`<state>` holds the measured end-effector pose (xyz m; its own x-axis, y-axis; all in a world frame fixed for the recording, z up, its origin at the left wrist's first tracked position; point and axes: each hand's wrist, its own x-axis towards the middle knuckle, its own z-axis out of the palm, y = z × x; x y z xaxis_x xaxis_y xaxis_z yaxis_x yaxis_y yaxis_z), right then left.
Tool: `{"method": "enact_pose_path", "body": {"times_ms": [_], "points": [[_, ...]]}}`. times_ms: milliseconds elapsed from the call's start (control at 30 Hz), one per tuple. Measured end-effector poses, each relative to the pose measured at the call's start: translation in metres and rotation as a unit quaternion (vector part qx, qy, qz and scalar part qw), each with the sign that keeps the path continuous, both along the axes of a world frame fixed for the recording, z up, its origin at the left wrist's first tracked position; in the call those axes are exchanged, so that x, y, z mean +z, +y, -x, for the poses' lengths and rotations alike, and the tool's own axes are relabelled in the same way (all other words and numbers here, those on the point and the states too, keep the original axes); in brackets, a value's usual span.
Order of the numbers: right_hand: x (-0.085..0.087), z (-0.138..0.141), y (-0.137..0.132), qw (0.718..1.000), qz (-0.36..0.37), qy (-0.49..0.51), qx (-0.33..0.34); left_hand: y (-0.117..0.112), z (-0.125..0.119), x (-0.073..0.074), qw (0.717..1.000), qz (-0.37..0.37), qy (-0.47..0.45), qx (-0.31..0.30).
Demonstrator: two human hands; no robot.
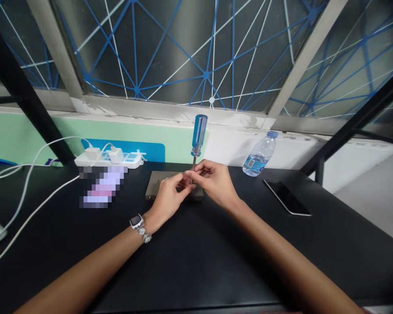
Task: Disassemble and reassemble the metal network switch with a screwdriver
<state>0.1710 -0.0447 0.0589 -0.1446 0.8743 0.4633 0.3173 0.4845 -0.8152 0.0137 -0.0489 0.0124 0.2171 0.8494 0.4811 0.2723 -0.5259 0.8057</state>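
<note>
Right hand (216, 183) around upright screwdriver (199, 133) shaft

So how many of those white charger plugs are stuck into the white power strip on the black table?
2. Both sit side by side on the white power strip: one white charger plug near its left end, the other just right of it. None looks hidden.

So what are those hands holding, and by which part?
A blue-handled screwdriver, upright. The right hand pinches its metal shaft below the handle; the left hand touches near the tip.
</note>
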Motion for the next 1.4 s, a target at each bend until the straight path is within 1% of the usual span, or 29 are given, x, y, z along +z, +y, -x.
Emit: {"method": "enact_pose_path", "body": {"times_ms": [67,133,233,300,400,500,567,667,733,833,967,1133,1300,1400], "points": [[0.001,-0.001,0.0,1.0,0.004,-0.019,0.009,0.002,0.001,-0.001,1.0,0.011,-0.004,-0.012],[0.002,-0.004,-0.001,0.998,0.019,-0.035,0.042,0.004,0.003,-0.001,0.999,0.017,0.002,-0.039],[0.004,-0.008,-0.002,0.993,0.046,-0.024,0.108,0.004,0.004,0.001,0.997,0.006,0.026,-0.074],[0.005,-0.009,-0.003,0.991,0.053,-0.011,0.12,0.002,0.004,0.004,0.996,-0.01,0.051,-0.076],[0.002,-0.008,-0.002,0.997,0.029,-0.001,0.077,0.0,0.007,0.008,0.993,-0.042,0.096,-0.054],[-0.003,-0.004,-0.001,0.999,0.005,0.032,0.039,0.001,0.02,0.012,0.981,-0.086,0.165,-0.046],[-0.007,-0.003,-0.001,0.998,-0.002,0.052,0.025,0.003,0.031,0.012,0.969,-0.105,0.214,-0.067],[-0.011,-0.003,0.0,0.998,-0.009,0.054,0.014,0.005,0.043,0.012,0.944,-0.131,0.285,-0.104],[-0.012,-0.004,0.0,0.999,-0.017,0.05,0.007,0.004,0.047,0.012,0.928,-0.144,0.325,-0.107],[-0.013,-0.004,-0.001,0.999,-0.028,0.043,-0.001,0.002,0.046,0.013,0.91,-0.156,0.372,-0.095],[-0.009,-0.003,-0.001,0.997,-0.052,0.048,-0.018,-0.001,0.044,0.015,0.894,-0.17,0.404,-0.091],[0.001,-0.009,-0.001,0.989,-0.092,0.111,-0.042,-0.005,0.042,0.018,0.877,-0.195,0.43,-0.085],[-0.003,-0.023,-0.003,0.987,-0.069,0.136,-0.05,-0.01,0.036,0.018,0.856,-0.226,0.46,-0.065],[-0.007,-0.031,-0.005,0.985,-0.048,0.154,-0.055,-0.01,0.035,0.017,0.855,-0.23,0.462,-0.06]]}}
